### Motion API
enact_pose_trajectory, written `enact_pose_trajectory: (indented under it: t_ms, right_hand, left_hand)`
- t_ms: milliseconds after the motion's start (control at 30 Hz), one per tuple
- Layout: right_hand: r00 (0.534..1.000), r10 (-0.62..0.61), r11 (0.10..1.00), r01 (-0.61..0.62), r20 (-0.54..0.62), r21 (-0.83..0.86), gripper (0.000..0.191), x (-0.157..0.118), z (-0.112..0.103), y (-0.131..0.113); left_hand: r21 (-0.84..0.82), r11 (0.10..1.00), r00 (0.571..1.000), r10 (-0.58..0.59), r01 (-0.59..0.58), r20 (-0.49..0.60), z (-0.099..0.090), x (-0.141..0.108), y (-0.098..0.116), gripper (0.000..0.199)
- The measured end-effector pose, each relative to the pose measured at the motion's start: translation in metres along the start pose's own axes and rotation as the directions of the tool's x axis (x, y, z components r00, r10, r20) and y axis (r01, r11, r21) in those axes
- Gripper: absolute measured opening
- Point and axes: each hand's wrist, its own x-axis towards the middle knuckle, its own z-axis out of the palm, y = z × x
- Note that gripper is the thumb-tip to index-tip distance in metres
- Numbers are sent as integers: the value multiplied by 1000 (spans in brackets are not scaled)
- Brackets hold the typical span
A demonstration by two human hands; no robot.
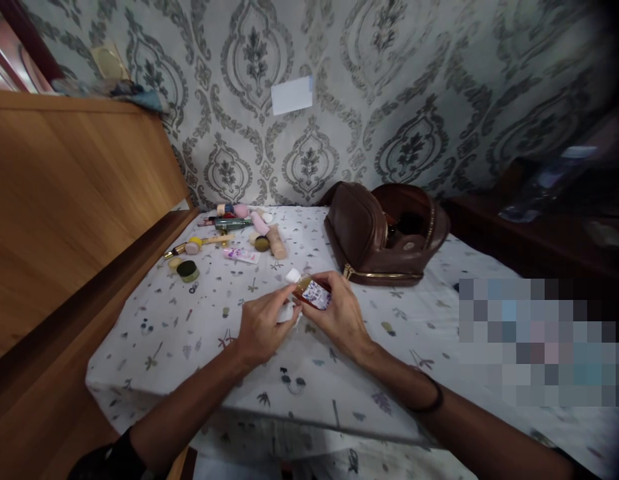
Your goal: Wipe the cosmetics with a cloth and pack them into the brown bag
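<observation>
My right hand (342, 313) is wrapped round a small bottle (317, 293) of amber liquid. The bottle has a patterned white label and a white cap (293, 275), and it lies tilted with the cap toward the left. My left hand (264, 323) is closed on a crumpled white wipe or tissue (286, 312), pinched between thumb and fingers. Its index fingertip touches the bottle near the neck. Both hands are over the front middle of the patterned white sheet (199, 353).
An unzipped brown leather bag (364, 233) stands behind my right hand. At the back left lie a pink-and-white tube (242, 255), a dark-lidded jar (188, 271), a green bottle (233, 224) and several other cosmetics. A wooden panel (79, 180) borders the left side.
</observation>
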Motion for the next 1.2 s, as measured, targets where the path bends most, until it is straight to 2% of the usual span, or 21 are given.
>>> enact_pose_trajectory:
  t_ms: [233,300,367,433,500,567,633,700,767,867,1000,1067,1200]
  right_hand:
    - [998,50,995,-54,46,82,33,0,-1,-1]
    - [994,82,984,-93,77,154,32,1,-1,-3]
    - [978,144,940,-183,151,287,32,3,-1,-6]
    - [929,221,823,-342,298,453,34,5,-2,-9]
    - [854,267,646,-502,446,575,40,7,-3,-11]
    - [803,274,500,-589,529,636,43,8,-4,-13]
    - [777,239,433,-622,583,652,43,7,-4,-15]
    - [752,186,415,-643,632,643,41,6,-3,-16]
    - [747,160,416,-644,645,642,39,5,-3,-16]
    - [777,154,455,-604,611,654,38,6,-3,-14]
    - [816,197,488,-563,544,667,42,10,-5,-8]
    - [810,227,442,-580,541,684,44,12,-6,-6]
    - [770,224,316,-637,597,703,43,12,-7,-4]
  left_hand:
    - [-41,998,998,-54,56,30,1,-2,-1,33]
    - [-100,991,995,-84,88,52,-1,-1,0,31]
    - [-179,969,985,-157,168,76,-4,1,1,25]
    - [-259,928,963,-259,268,69,-8,4,1,18]
    - [-321,882,933,-359,346,20,-11,7,-1,13]
    - [-363,846,901,-432,391,-36,-13,10,-5,12]
    - [-388,826,883,-465,409,-58,-13,12,-8,13]
    - [-400,828,892,-449,393,-52,-13,12,-9,13]
    - [-392,859,926,-375,330,-40,-13,12,-9,13]
    - [-353,913,974,-226,203,-26,-11,11,-7,11]
    - [-341,935,995,-89,99,43,-8,9,-4,11]
    - [-357,929,995,-81,97,62,-8,9,-4,12]
    - [-382,899,977,-210,212,47,-10,13,-5,12]
